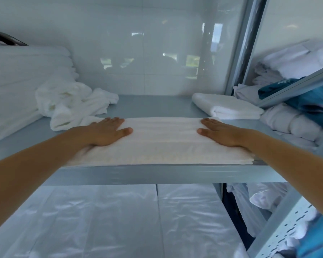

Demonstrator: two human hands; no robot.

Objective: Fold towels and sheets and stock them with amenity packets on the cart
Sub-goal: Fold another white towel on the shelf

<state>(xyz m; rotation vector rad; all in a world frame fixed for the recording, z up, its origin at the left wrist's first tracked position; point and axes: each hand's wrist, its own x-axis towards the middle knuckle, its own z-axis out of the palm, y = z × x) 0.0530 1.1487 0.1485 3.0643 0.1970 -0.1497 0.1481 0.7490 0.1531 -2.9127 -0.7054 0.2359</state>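
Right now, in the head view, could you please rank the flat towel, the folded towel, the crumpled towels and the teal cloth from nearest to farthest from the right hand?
1. Flat towel: under the right hand, at the shelf's front.
2. Folded towel: just behind, back right.
3. Teal cloth: next bay, far right.
4. Crumpled towels: back left, beyond the left hand.

The teal cloth and crumpled towels are close to call.

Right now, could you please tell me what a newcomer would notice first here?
Both hands, left and right, press flat on a folded white towel at the shelf's front edge. A crumpled towel lies behind on the left, and a neatly folded towel behind on the right.
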